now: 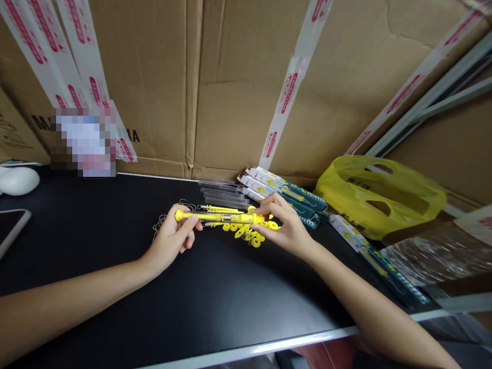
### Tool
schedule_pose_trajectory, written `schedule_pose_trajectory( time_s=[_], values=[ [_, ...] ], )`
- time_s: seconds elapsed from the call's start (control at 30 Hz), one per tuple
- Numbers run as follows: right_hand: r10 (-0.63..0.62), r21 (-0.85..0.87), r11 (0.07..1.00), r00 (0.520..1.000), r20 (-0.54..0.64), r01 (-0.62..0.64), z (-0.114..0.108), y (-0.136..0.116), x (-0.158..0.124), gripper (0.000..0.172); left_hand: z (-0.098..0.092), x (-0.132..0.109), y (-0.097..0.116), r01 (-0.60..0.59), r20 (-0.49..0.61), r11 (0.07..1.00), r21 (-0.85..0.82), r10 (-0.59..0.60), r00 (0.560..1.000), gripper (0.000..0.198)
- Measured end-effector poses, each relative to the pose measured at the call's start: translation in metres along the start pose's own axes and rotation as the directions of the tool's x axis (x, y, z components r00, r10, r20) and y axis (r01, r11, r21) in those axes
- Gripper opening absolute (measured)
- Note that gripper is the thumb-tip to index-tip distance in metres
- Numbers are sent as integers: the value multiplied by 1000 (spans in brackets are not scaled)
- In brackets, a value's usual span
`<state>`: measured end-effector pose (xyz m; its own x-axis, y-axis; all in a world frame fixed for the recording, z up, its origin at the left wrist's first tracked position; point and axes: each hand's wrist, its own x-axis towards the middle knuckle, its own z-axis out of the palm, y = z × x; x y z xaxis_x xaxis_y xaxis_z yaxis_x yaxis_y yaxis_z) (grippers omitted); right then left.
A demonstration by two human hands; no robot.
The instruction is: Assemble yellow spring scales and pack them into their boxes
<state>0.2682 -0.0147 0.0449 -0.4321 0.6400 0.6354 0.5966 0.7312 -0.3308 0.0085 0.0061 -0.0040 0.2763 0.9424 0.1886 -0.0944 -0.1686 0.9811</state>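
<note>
A yellow spring scale (219, 218) with a clear tube lies level between my two hands, above the black table. My left hand (175, 233) is closed around its left end, thumb along the tube. At the other end, my right hand (286, 223) pinches the yellow end piece between thumb and fingers. Behind and below the scale are loose yellow parts (249, 234), some of them ring-shaped, partly hidden by my right hand. Several clear tubes (225, 196) lie at the back. Thin metal hooks (159, 224) are spread beside my left hand.
Printed boxes (284, 189) are stacked behind my right hand, with another box (378, 256) farther right. A yellow plastic bag (380, 200) stands at the right. A phone (13, 230) and a white rounded object (19, 181) are at the left. Tall cardboard cartons (238, 102) rise behind the table (230, 307).
</note>
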Motion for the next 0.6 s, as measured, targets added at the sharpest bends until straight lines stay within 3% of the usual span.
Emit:
schedule_pose_trajectory(
  time_s=[0.2,0.6],
  values=[
    [-26,-2,1000,999,18,26,3,2,-2,14,0,0,-1,1,3,1000,6,-1,1000,26],
    [162,129,974,970,183,-187,8,4,-11,16,0,0,0,10,-10,1000,-21,-10,1000,27]
  ],
)
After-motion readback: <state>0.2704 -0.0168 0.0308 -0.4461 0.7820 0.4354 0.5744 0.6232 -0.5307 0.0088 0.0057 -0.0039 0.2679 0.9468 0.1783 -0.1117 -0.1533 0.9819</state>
